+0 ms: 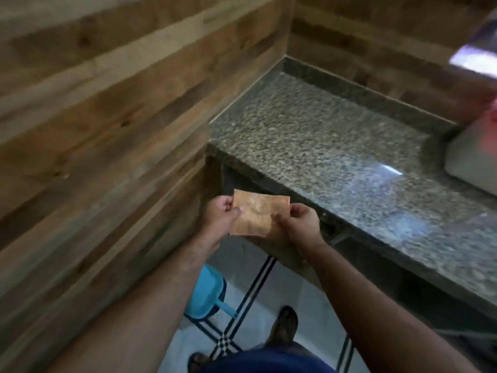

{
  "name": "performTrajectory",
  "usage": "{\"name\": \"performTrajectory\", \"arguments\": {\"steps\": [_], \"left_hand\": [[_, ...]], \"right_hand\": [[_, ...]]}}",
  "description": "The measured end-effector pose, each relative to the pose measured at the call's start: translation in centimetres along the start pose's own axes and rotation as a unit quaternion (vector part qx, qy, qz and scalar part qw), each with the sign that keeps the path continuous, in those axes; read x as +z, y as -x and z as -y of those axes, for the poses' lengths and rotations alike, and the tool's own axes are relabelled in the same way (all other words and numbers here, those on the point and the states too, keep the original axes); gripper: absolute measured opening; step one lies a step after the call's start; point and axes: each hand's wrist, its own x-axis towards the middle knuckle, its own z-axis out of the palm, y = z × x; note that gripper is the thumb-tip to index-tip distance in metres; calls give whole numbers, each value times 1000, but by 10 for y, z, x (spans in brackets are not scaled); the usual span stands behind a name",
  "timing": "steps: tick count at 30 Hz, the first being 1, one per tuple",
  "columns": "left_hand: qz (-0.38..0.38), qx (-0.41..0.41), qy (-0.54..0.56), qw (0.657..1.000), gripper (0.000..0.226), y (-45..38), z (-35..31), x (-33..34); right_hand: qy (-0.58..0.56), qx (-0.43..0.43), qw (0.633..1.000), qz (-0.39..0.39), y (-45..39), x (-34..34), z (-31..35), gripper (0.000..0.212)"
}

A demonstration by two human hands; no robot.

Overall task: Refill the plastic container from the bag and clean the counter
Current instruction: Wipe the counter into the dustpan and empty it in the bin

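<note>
Cloth [256, 215] pinched by my left hand [220, 216] and right hand [302, 220]; counter [336, 135] lies ahead-right, nearer my right.

Bare forearms [150, 300]; blue garment [269, 363] (dark sandals [285, 323])

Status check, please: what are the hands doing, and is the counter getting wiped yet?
Left hand and right hand both grip orange cloth. Cloth off the counter, in front of its edge. Wiping not started.
</note>
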Motion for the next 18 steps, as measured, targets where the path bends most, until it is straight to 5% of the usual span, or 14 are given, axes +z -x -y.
{"name": "performTrajectory", "arguments": {"steps": [8, 18], "left_hand": [[33, 30, -66, 997, 28, -47, -57, 127], [5, 37, -127, 991, 26, -147, -98, 192]], "right_hand": [[-4, 4, 999, -51, -72, -119, 0, 10], [44, 23, 997, -59, -185, -158, 24, 16]]}}
